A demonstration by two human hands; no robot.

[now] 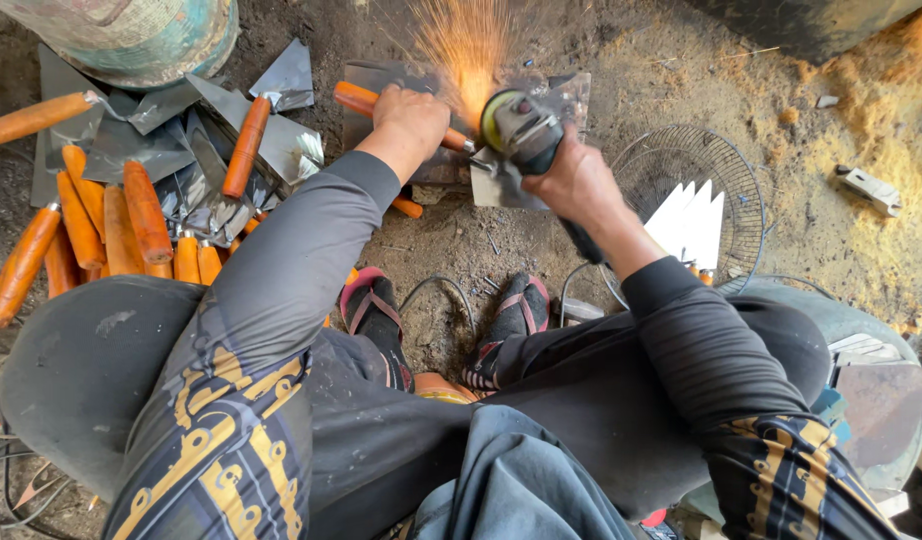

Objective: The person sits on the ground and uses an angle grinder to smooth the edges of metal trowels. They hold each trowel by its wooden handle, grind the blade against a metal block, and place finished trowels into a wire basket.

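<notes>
Trowel handle (359, 99), upper centre: orange, smooth, slight sheen; looks like painted wood or plastic, cannot tell which. Its blade (501, 185): bare sheet metal, dull grey, matt. Angle grinder (526, 135): dark body, semi-gloss; yellow-green ring by the disc. Pile of trowels (131, 200), left of frame: same orange handles, steel blades dull to faintly reflective. Wire fan guard (741, 190), right: thin metal wire, grimy. White cut sheets (693, 222) inside it: flat, matt. Ground (451, 250): packed dirt, rough; sawdust (881, 80) upper right, coarse, tan. Sleeves (281, 300): dark cloth, matt, gold print.
</notes>
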